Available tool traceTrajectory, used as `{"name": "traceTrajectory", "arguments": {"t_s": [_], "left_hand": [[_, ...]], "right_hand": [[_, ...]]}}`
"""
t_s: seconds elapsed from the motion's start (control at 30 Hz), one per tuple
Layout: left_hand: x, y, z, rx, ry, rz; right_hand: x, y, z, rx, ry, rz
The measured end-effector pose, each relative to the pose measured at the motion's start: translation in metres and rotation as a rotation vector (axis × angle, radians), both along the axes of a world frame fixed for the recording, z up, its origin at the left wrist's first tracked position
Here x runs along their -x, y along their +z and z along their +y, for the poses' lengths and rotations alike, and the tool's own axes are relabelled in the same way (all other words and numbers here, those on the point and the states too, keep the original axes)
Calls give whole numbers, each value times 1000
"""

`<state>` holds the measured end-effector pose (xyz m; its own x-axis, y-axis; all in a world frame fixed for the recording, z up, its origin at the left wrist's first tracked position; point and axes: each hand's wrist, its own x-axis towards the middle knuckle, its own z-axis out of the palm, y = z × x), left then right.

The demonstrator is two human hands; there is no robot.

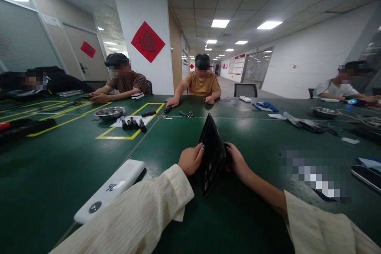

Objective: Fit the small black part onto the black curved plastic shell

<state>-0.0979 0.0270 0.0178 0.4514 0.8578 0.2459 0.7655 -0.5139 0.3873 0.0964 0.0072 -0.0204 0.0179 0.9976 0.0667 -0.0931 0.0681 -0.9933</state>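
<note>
A thin, flat black panel (212, 162), tablet-like with a glossy edge, stands tilted on its edge just above the green table in front of me. I cannot make out its exact kind. My left hand (191, 159) is closed on its left side, the thumb pressed against the face. On the opposite side my right hand (237, 162) grips the panel near its right edge, with some fingers hidden behind it. A dark part shows by the right fingers, too unclear to name. Beside my left forearm lies a white power bank (111, 190) marked 26.
The green table (166, 143) bears several black cylindrical pieces (133, 124), a metal bowl (110, 112), and pliers (186, 114). To the right lie a second bowl (325, 112), a blurred-out item (317, 174) and a phone-like object (366, 177). Other people sit around the table.
</note>
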Motion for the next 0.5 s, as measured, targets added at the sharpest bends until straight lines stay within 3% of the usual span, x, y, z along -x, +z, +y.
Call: {"name": "traceTrajectory", "arguments": {"t_s": [0.27,0.5], "left_hand": [[-2,-8,4,27,-41,-9],[-4,-19,10,103,-74,-187]], "right_hand": [[-7,21,-6,-119,95,-58],[2,28,-9,-83,20,48]]}}
